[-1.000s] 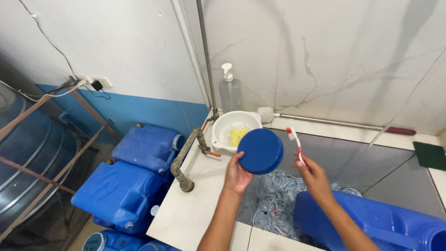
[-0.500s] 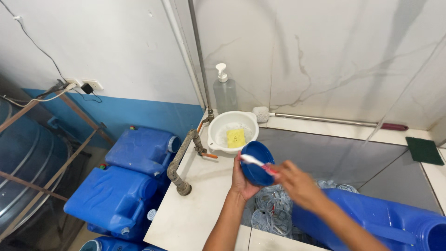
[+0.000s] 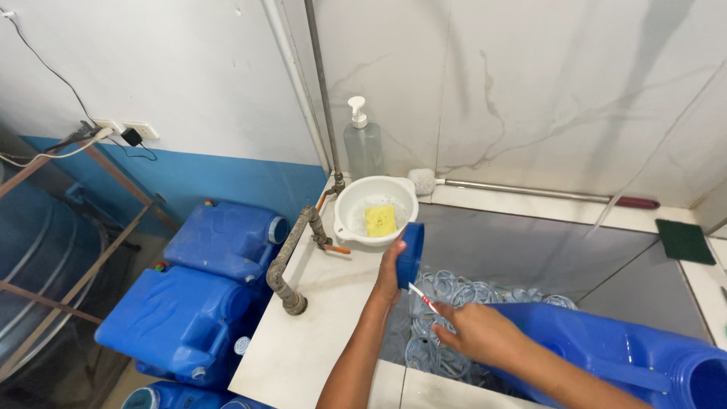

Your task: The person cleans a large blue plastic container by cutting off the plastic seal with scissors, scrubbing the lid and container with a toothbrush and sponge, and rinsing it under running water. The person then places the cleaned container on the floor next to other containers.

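Observation:
My left hand (image 3: 390,271) grips a round blue lid (image 3: 410,254), held edge-on over the tiled basin. My right hand (image 3: 475,332) holds a red and white toothbrush (image 3: 424,298), whose bristled end points up at the lower edge of the lid. Below both hands lie several clear plastic rings (image 3: 443,291) on the basin floor. A large blue water jug (image 3: 621,352) lies on its side under my right forearm.
A white bowl (image 3: 353,204) with a yellow sponge (image 3: 380,220) stands at the basin's corner beside a clear pump bottle (image 3: 361,145). A long-handled brush (image 3: 522,192) and a green scouring pad (image 3: 684,241) lie on the ledge. A pipe tap (image 3: 294,250) and several blue jugs (image 3: 219,244) are to the left.
The lid has turned from facing me to edge-on and come down lower. My right hand has dropped and brought the toothbrush from above the lid to under it.

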